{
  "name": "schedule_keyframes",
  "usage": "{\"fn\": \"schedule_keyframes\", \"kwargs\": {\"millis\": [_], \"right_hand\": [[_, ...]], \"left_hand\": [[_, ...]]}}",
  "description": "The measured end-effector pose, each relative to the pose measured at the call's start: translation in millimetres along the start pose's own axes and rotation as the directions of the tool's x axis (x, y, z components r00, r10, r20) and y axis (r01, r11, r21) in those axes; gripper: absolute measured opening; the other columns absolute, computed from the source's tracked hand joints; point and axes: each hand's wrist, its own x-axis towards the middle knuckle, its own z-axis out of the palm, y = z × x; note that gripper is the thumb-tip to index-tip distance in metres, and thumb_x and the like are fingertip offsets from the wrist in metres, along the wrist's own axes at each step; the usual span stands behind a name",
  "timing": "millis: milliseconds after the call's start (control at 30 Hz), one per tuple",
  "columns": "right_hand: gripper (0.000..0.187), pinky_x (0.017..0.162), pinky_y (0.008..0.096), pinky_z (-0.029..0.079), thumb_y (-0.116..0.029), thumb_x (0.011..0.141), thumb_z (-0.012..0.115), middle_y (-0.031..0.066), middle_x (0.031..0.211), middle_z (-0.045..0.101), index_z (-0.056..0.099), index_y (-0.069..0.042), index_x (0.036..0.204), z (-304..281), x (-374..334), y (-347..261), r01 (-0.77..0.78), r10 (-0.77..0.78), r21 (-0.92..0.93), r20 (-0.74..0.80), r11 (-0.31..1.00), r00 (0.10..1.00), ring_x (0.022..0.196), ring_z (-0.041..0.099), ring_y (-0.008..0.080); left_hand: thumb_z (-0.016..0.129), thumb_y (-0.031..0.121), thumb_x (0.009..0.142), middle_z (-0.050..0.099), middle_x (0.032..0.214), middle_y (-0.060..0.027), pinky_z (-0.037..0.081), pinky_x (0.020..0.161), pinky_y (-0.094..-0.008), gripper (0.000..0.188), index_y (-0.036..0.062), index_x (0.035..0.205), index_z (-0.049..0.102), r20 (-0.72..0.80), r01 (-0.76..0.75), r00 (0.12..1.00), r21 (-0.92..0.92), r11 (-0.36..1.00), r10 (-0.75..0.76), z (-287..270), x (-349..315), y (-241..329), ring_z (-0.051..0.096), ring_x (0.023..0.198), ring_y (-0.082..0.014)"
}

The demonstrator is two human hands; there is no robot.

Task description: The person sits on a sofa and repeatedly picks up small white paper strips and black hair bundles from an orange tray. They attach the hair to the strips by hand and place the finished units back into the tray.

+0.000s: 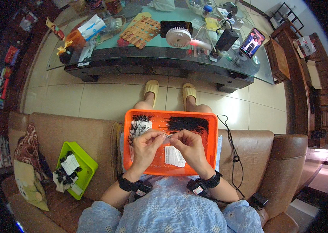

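The left hand (147, 145) and the right hand (189, 146) meet fingertip to fingertip over the middle of an orange tray (210, 145) that rests on the person's lap, both pinched on something very thin and pale stretched between them; it is too small to tell what it is. Both hands are curled, knuckles up, with the forearms coming in from the lower edge and a black wrist strap on each. Just under the right hand lies a white printed card (174, 157), rectangular and slightly tilted, flat on the tray floor. At the tray's far left corner sits another white card (138, 128) with small black tufts on it, and along the far edge to the right spreads a loose pile of black fibres (187, 124). On the brown sofa to the person's left, well apart from the hands, a lime-green tray (87, 164) holds more white cards with black tufts. Beyond the feet in yellow slippers stands a glass table (156, 54) with a white packet with blue print (93, 26) at its left, a white handheld fan (179, 37) in the middle and a propped phone (252, 42) with a lit screen at the right.
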Motion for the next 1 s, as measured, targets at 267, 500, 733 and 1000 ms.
{"fn": "schedule_keyframes", "kwargs": {"millis": [267, 500, 733, 1000], "right_hand": [[0.011, 0.067, 0.0267, 0.049, -0.008, 0.084, 0.067, 0.0071, 0.079, 0.067, 0.065, 0.002, 0.085, 2.8, 1.5, 5.4, -0.015, 0.010, -0.137, -0.039, 0.990, 0.999, 0.073, 0.061, 0.0109], [0.009, 0.064, 0.0220, 0.046, -0.006, 0.085, 0.067, 0.0030, 0.083, 0.064, 0.063, 0.001, 0.084, 3.6, -1.0, -0.6, 0.068, -0.072, -0.193, -0.013, 0.979, 0.997, 0.073, 0.056, 0.0061], [0.005, 0.087, 0.0276, 0.044, -0.005, 0.085, 0.065, 0.0068, 0.101, 0.062, 0.061, -0.003, 0.083, 1.2, 4.4, 1.5, 0.387, -0.375, -0.139, 0.106, 0.911, 0.921, 0.094, 0.059, 0.0143], [0.012, 0.075, 0.0221, 0.046, -0.010, 0.087, 0.067, 0.0025, 0.098, 0.062, 0.060, -0.003, 0.095, 3.3, 4.9, 6.9, -0.197, 0.015, 0.526, 0.330, 0.828, 0.944, 0.087, 0.059, 0.0095]], "left_hand": [[0.066, 0.004, 0.085, 0.066, 0.095, -0.0064, 0.050, 0.077, -0.0237, 0.012, -0.0026, 0.094, 0.069, 0.060, 0.149, 0.989, -0.310, 0.939, -0.137, -0.5, 2.0, -3.2, 0.061, 0.085, -0.0106], [0.066, 0.006, 0.084, 0.064, 0.102, -0.0081, 0.048, 0.086, -0.0287, 0.013, -0.0013, 0.094, 0.070, 0.146, 0.228, 0.973, -0.453, 0.862, -0.180, -3.1, 2.8, -9.7, 0.060, 0.095, -0.0152], [0.062, 0.002, 0.081, 0.060, 0.114, -0.0114, 0.040, 0.096, -0.0340, 0.011, 0.0003, 0.086, 0.072, 0.188, 0.251, 0.967, -0.588, 0.769, -0.172, -7.8, 4.7, -11.8, 0.054, 0.108, -0.0198], [0.062, 0.003, 0.080, 0.060, 0.115, -0.0101, 0.041, 0.090, -0.0309, 0.012, 0.0016, 0.088, 0.071, 0.174, 0.248, 0.968, -0.564, 0.788, -0.180, -12.6, 9.5, -4.9, 0.055, 0.103, -0.0170]]}}
